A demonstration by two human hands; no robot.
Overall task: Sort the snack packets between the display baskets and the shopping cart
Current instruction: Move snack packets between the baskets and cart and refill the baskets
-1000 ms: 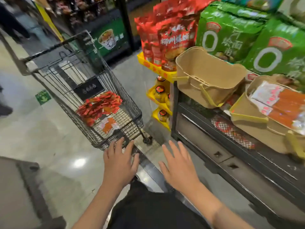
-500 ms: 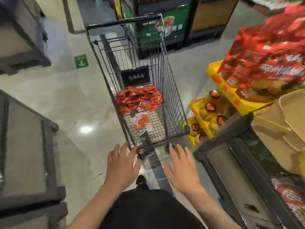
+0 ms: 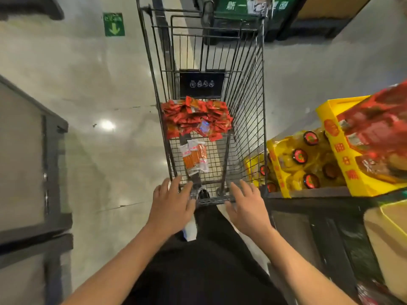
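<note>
Since a moment ago we've squared up to the shopping cart (image 3: 207,106), and the orange packet (image 3: 195,157) lies lengthwise just beyond our spread, empty fingers, left hand (image 3: 171,203) slightly nearer than right hand (image 3: 246,205).

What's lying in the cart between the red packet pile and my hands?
One clear packet of orange sticks lies on the cart floor, between the pile and both hands, seen from the head camera.

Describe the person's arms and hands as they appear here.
Both forearms are bare, with no sleeves in view. The left hand and right hand wear no gloves; no rings, watch or bands are visible. Below them the person wears dark clothing.
</note>
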